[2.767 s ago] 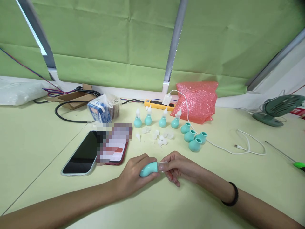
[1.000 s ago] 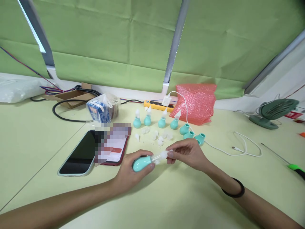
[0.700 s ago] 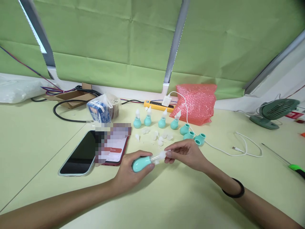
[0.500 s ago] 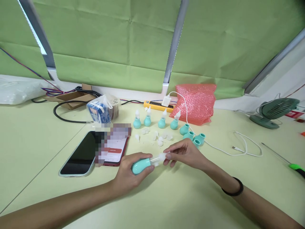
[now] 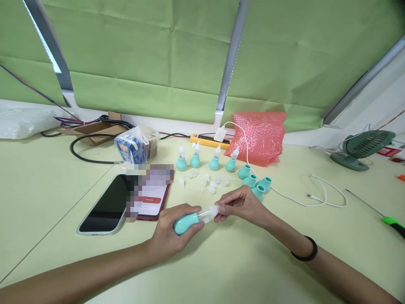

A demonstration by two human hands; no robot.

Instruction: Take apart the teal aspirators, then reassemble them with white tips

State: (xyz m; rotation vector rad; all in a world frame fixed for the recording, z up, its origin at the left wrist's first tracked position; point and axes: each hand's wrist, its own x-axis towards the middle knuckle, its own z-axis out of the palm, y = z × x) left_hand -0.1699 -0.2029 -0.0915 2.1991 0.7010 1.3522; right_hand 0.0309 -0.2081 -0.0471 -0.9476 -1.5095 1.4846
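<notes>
My left hand [image 5: 172,228] is wrapped round a teal bulb [image 5: 186,223] that lies tilted, its clear tube [image 5: 204,214] pointing right. At the tube's far end, the fingertips of my right hand [image 5: 238,204] pinch a white translucent tip [image 5: 213,210]. Behind my hands stand several teal bulbs fitted with clear tubes and white tips, one of them a bulb [image 5: 214,163] near the middle. Several open-necked teal bulbs [image 5: 244,172] are grouped behind my right hand. Loose translucent pieces [image 5: 212,191] are scattered between the hands and the standing bulbs.
Two phones, a black-screened one [image 5: 106,204] and a red-edged one [image 5: 152,194], lie at left. Behind are a bagged blue pack [image 5: 133,147], a yellow power strip [image 5: 202,140] and pink bubble wrap [image 5: 259,137]. A white cable, screwdriver [image 5: 390,223] and green fan [image 5: 368,145] are at right.
My right hand has shifted slightly left, its fingers now closer around the white tip. The held bulb has barely moved.
</notes>
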